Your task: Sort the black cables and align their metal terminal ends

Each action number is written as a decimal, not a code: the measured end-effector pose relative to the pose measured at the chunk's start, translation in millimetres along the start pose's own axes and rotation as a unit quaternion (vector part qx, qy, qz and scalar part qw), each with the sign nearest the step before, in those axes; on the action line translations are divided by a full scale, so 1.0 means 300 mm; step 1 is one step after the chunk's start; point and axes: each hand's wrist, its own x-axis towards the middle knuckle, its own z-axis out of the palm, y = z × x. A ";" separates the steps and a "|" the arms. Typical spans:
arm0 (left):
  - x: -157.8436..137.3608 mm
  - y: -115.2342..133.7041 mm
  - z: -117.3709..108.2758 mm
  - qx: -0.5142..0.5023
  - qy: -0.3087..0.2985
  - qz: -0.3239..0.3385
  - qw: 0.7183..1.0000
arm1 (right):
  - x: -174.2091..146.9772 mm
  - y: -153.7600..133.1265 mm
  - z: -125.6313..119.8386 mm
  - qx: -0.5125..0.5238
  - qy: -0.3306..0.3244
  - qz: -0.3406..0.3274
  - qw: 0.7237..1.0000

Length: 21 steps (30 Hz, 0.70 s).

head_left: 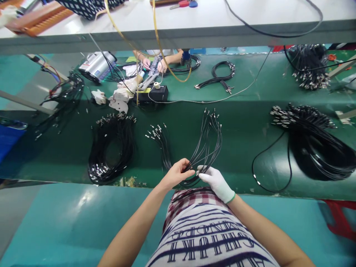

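A small bundle of thin black cables with metal ends lies on the green bench in front of me. Bare, my left hand curls its fingers round the bundle's left side near the bench edge. My right hand, in a white glove with a green cuff, pinches cables on the other side. The two sets of ends fan out away from me, one to the left and one in the middle. The lower loop of the bundle sits between and below the hands, partly hidden by them.
Left of me lies a big coil of black cables; to the right is a thicker pile of cables. Across the green bench, a co-worker's hands work near a black box. A white shelf overhangs the bench.
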 end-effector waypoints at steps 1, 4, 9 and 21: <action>0.001 -0.002 0.001 0.039 0.011 0.002 0.999 | -0.001 0.002 -0.002 0.009 0.000 0.002 1.000; 0.007 -0.012 0.004 0.141 0.010 0.000 0.990 | -0.002 0.005 -0.003 0.018 0.004 0.005 1.000; 0.016 -0.017 0.006 0.211 0.007 -0.007 0.978 | -0.005 -0.010 0.006 0.013 0.019 -0.001 1.000; 0.020 -0.038 0.011 0.154 -0.004 -0.037 0.987 | -0.005 -0.026 0.015 0.007 0.026 -0.004 1.000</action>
